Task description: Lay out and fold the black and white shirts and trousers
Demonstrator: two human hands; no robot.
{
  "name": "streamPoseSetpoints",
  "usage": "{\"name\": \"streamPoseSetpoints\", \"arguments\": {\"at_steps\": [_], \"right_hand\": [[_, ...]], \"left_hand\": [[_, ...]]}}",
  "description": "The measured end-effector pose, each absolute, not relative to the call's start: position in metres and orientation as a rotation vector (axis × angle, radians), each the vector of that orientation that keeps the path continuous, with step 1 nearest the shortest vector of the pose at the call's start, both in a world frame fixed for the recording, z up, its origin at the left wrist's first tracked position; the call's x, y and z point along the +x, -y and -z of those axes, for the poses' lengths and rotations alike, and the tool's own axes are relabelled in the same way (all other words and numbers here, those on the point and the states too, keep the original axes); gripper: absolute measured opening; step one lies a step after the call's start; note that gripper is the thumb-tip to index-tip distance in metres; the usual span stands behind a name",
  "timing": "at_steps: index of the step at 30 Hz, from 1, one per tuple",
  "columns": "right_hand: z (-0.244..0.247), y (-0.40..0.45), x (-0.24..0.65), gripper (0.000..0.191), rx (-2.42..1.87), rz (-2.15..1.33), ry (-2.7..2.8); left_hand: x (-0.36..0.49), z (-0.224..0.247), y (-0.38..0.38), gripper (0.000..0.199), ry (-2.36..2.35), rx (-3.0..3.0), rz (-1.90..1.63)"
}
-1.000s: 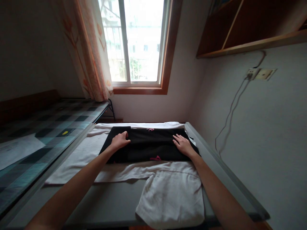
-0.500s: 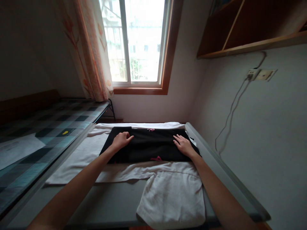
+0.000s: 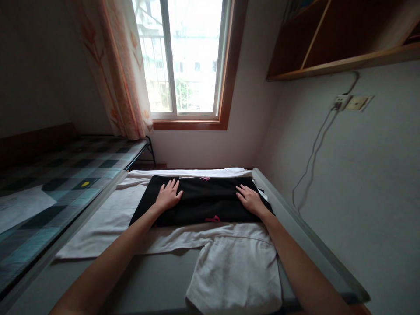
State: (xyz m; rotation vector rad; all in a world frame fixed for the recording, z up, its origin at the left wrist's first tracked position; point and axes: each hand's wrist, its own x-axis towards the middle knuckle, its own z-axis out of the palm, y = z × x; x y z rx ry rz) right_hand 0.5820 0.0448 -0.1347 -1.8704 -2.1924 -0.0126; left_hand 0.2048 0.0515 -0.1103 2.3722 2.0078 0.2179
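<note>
A folded black cloth (image 3: 206,201) with pink markings at its far and near edges lies on a white garment (image 3: 236,267). On the left part of the black cloth my left hand (image 3: 169,194) rests flat, fingers spread. My right hand (image 3: 250,200) lies on its right part, fingers apart too. Neither hand grips anything. The white garment spreads out to the left, and a sleeve-like part of it hangs toward the near table edge.
The grey table (image 3: 157,280) bears the cloths. A bed with a checked cover (image 3: 65,175) and a white sheet of paper (image 3: 24,205) stands at left. Ahead are a curtain (image 3: 123,78) and a window (image 3: 193,57). A wooden shelf (image 3: 341,57) overhangs the right.
My left hand has opened from a loosely curled pose and now lies flat on the black cloth. The cloth's left end has spread a little toward the near left. My right hand has hardly moved.
</note>
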Motion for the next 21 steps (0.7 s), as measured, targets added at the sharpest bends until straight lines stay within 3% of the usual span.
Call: {"name": "streamPoseSetpoints", "arguments": {"at_steps": [6,14,21], "right_hand": [[0.135,-0.044,0.582,0.049,-1.866,0.01,2.185],[0.136,-0.045,0.583,0.049,-1.851,0.008,2.182],[0.134,-0.045,0.582,0.049,-1.863,-0.011,2.19]], "left_hand": [[0.216,0.1,-0.034,0.043,-2.267,2.347,-0.46],[0.224,0.073,-0.028,0.026,-2.252,2.31,-0.145],[0.219,0.066,-0.035,0.023,-2.199,2.371,-0.184]]}}
